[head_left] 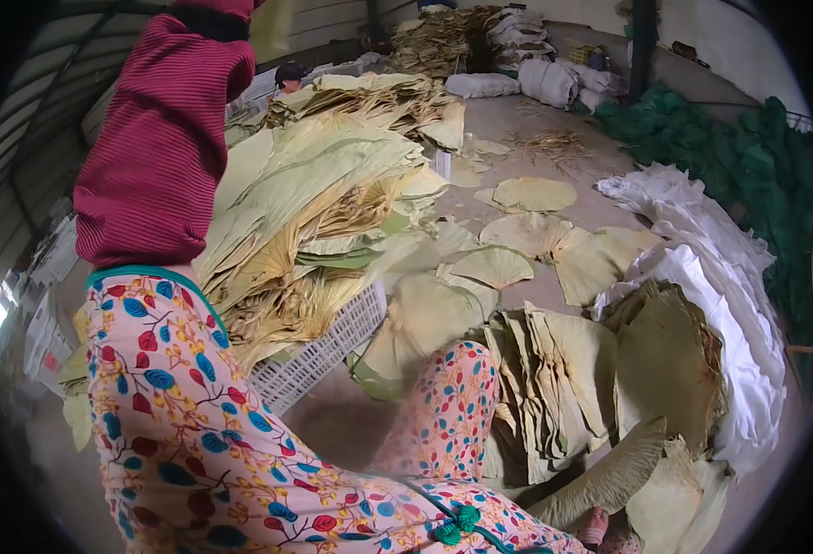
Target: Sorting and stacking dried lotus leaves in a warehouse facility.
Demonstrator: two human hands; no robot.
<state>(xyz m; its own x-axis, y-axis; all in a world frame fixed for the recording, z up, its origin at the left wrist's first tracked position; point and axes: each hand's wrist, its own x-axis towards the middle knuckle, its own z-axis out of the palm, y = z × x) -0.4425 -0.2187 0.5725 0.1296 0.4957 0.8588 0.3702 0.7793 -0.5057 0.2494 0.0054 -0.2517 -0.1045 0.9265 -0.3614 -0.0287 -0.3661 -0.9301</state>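
My left arm, in a maroon ribbed sleeve (153,138), reaches up to the top edge, where a pale leaf-like piece (273,20) shows; the hand itself is out of sight. At the lower right, my right hand (594,524) grips a curved dried leaf (600,471), its fingers partly hidden. Beside it stands a fanned stack of dried round leaves (563,379), with a larger, darker leaf bundle (665,360) to its right. A big pile of pale green and tan leaves (296,185) lies ahead, over a white plastic crate (323,346). My knee in floral fabric (443,397) is below.
Loose flat leaves (536,194) lie on the floor (545,115). White cloth (739,305) and green netting (776,175) line the right side. White sacks (549,83) and more leaves (420,46) are stacked at the back. A person (288,78) in a dark cap is behind the pile.
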